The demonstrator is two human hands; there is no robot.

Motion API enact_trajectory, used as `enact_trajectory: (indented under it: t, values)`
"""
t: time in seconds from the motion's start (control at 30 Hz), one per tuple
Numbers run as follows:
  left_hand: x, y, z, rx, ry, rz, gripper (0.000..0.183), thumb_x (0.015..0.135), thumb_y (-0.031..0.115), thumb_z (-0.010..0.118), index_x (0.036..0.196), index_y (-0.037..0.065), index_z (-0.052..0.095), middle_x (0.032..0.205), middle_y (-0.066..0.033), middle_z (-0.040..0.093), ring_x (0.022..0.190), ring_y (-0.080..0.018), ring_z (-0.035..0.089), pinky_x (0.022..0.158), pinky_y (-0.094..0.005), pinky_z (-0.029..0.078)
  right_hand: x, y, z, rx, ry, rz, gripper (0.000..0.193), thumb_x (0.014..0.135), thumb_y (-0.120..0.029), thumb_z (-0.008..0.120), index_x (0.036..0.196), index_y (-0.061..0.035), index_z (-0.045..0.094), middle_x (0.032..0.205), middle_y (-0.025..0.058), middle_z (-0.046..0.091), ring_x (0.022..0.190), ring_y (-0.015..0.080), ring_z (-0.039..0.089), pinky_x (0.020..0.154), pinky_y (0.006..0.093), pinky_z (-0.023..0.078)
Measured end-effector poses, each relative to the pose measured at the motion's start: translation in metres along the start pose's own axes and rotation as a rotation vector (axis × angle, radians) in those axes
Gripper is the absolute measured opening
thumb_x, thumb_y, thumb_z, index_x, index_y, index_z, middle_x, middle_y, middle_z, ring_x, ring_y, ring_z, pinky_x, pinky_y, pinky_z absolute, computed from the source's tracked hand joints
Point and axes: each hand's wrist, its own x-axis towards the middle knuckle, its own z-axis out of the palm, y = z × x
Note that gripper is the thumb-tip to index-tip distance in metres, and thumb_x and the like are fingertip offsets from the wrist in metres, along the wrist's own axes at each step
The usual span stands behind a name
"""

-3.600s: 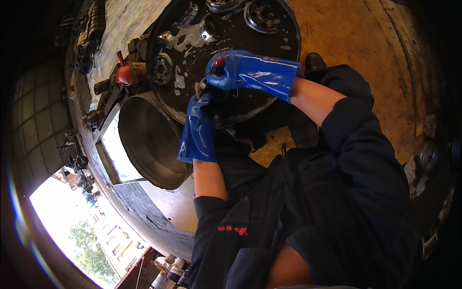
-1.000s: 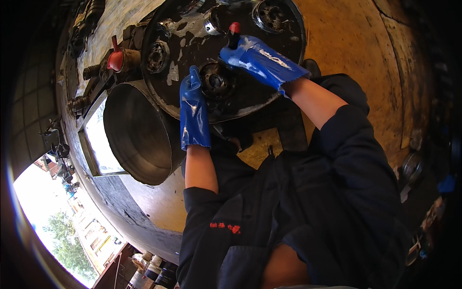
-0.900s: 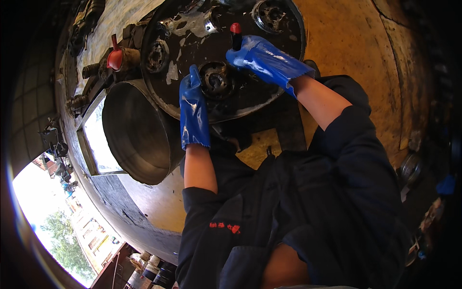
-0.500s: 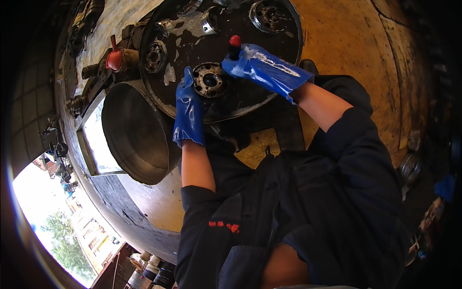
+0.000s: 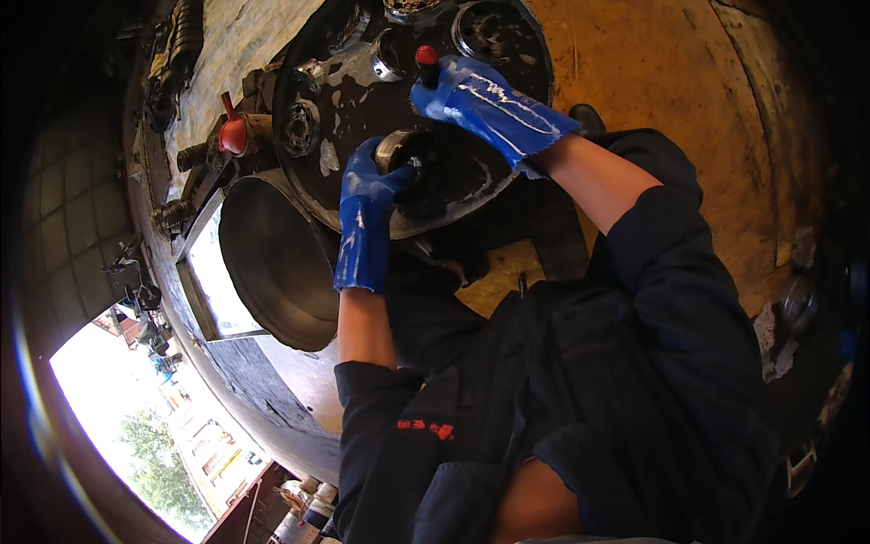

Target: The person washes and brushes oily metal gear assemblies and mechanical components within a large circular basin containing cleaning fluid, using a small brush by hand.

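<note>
My left hand (image 5: 369, 181), in a blue rubber glove, is closed around a round metal part (image 5: 396, 148). The part is tilted up on its edge near the front of a black round tray (image 5: 353, 116). Farther right over the tray, my right hand (image 5: 459, 89), gloved the same way, grips a hand tool by its black handle with a red end (image 5: 427, 56). The tool's working end is hidden by the glove. Other greasy ring-shaped parts lie in the tray, among them a large ring (image 5: 483, 34), a shiny ring (image 5: 387, 56) and a dirty round part (image 5: 301, 128).
A deep dark metal basin (image 5: 276, 263) stands tilted beside the tray on the left. Beyond it are a red funnel-like piece (image 5: 232, 136) and threaded metal parts (image 5: 172, 215). Stained brown flooring (image 5: 671, 100) stretches along the right.
The round part, lying flat before with its holed face up, is now tipped up in my left hand's grasp. My right hand, with the tool, has moved away from it.
</note>
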Motion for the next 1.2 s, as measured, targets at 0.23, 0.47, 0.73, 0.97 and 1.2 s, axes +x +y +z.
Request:
enact_trajectory:
  t: [0.23,0.47,0.73,0.97,1.2]
  values:
    - [0.019,-0.003,-0.028,0.893,-0.078,0.213,0.081,0.071,0.02,0.09,0.144,0.013,0.056,0.124,-0.0165,0.071,0.116,-0.0327,0.069,0.098,-0.0407,0.055,0.031,0.024,0.04,-0.001,0.019,-0.111,0.035,0.093,-0.04,0.062,0.102,-0.0086,0.074,0.089,0.0158,0.075,0.086,0.0312,0.074,0.078,0.0413,0.059]
    - [0.042,-0.049,-0.048,0.929,-0.207,0.437,0.072,0.081,-0.002,0.072,0.146,0.02,0.054,0.127,-0.0155,0.07,0.117,-0.0358,0.067,0.101,-0.0426,0.053,-0.008,0.027,0.044,0.484,-0.194,-0.2,0.034,0.088,-0.039,0.067,0.098,-0.0066,0.072,0.086,0.0191,0.073,0.082,0.0348,0.072,0.075,0.0438,0.055]
    - [0.047,-0.053,-0.05,1.146,-0.077,0.806,0.061,0.092,0.002,0.06,0.15,0.013,0.05,0.139,-0.015,0.063,0.13,-0.0319,0.06,0.11,-0.0393,0.048,-0.005,0.002,0.056,0.228,-0.289,-0.173,0.029,0.09,-0.034,0.071,0.099,-0.0061,0.07,0.078,0.008,0.067,0.073,0.0177,0.063,0.071,0.0328,0.052]
    - [0.008,-0.055,-0.04,0.722,0.159,-0.162,0.099,0.067,0.039,0.092,0.149,0.008,0.045,0.139,-0.0202,0.061,0.127,-0.0368,0.062,0.106,-0.045,0.052,0.021,0.004,0.075,0.013,-0.295,-0.055,0.043,0.088,-0.048,0.065,0.111,-0.0127,0.074,0.103,0.0148,0.076,0.099,0.0361,0.072,0.091,0.0448,0.057]
    - [0.015,-0.086,-0.049,0.725,0.178,-0.219,0.081,0.067,0.037,0.09,0.134,0.004,0.059,0.129,-0.022,0.067,0.118,-0.0362,0.068,0.1,-0.0436,0.056,0.028,0.011,0.086,0.003,-0.212,-0.218,0.043,0.088,-0.048,0.067,0.11,-0.0124,0.074,0.101,0.0154,0.077,0.097,0.0374,0.072,0.09,0.0466,0.057]
